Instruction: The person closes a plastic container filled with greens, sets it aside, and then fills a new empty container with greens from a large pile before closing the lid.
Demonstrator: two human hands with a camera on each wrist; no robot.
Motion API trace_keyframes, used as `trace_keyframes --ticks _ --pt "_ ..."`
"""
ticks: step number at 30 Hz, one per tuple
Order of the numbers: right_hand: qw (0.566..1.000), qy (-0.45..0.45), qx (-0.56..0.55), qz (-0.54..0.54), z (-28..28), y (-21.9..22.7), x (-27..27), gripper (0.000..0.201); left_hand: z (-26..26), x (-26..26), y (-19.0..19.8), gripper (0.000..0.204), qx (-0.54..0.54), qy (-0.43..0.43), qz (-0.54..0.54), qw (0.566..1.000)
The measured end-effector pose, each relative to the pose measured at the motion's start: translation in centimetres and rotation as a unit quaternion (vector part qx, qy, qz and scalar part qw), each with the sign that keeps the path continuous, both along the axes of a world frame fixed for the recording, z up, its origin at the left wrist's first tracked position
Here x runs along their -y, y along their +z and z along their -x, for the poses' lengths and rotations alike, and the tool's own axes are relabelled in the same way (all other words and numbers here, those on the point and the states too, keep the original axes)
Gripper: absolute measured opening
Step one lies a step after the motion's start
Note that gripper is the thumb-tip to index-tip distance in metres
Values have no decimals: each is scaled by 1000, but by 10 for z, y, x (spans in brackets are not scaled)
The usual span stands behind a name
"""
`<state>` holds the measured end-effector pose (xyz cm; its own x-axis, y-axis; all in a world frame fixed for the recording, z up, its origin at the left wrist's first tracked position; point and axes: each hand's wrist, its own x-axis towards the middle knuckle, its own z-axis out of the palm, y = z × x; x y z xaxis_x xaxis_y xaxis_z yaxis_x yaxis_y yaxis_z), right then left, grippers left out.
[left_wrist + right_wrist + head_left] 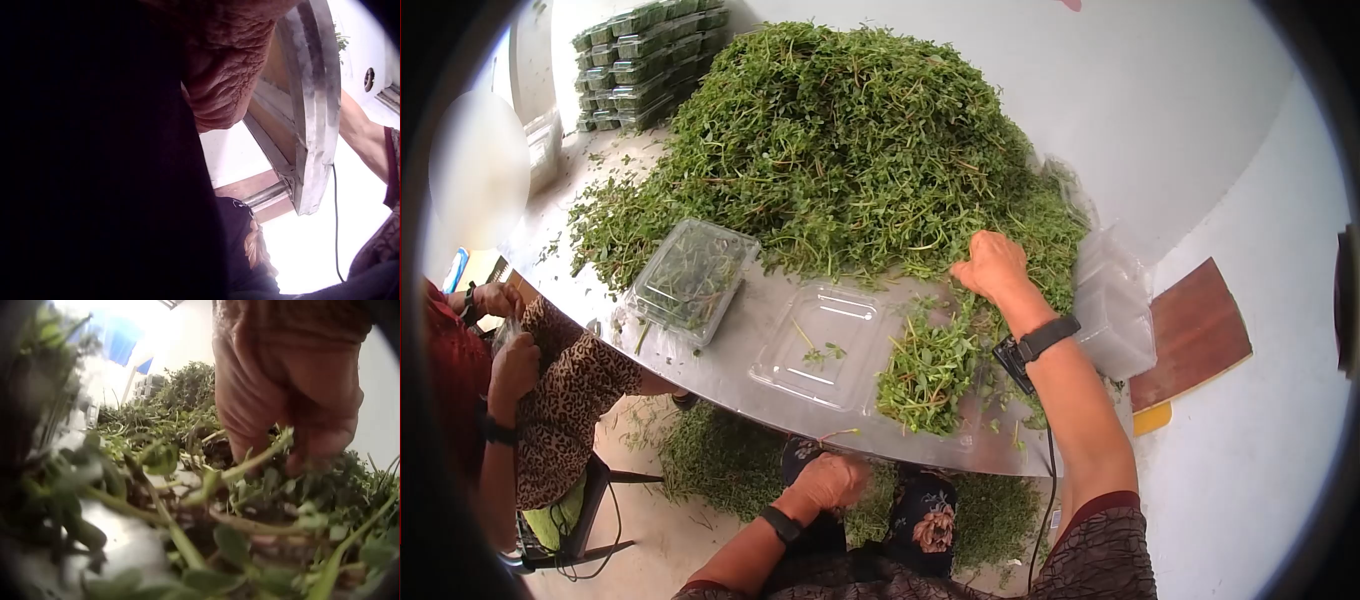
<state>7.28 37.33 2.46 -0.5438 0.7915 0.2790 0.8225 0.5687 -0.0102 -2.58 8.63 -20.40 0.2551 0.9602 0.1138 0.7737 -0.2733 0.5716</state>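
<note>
A big heap of leafy green stems (pixel 850 140) covers the back of the metal table (pixel 730 375). At its front right edge my right hand (pixel 997 265) grips some of them; in the right wrist view that hand (pixel 287 381) points down, its fingertips partly hidden among leaves (pixel 234 547). A loose bunch (pixel 930 375) lies below it, on clear plastic. Left of that bunch, an open clear container (pixel 820 345) holds a small sprig. My left hand (pixel 835 482) is low, over my lap below the table edge; its fingers are blurred, and only its wrinkled palm (pixel 228 81) shows in the left wrist view.
A clear box with greens inside (pixel 692 280) stands at the left front. Filled boxes (pixel 645 65) are stacked at the back left, empty clear ones (pixel 1112 305) at the right. Another person (pixel 515 370) sits at the left. A cable (pixel 1048 500) hangs by my right arm.
</note>
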Motion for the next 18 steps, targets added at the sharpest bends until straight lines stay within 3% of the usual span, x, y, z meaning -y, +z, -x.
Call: trace_keyframes --ticks 3,5,7,9,12,18 --pt "999 -42 18 4 1 -5 -13 34 0 2 0 14 -8 2 9 1000" --pt "999 -43 4 24 -10 4 -8 27 -1 2 0 14 -6 6 18 1000" --pt "998 -23 -41 -36 -25 14 -4 16 0 1 3 14 -17 -4 22 1000" --pt "998 -47 -40 12 -39 26 -4 21 1 -1 -2 15 -13 -8 15 1000" --pt "948 -106 -223 203 -54 48 18 23 -3 -1 -6 15 5 -3 -17 1000" --pt "886 -40 -370 277 -72 77 67 18 -7 -3 -3 14 -26 8 2 1000"
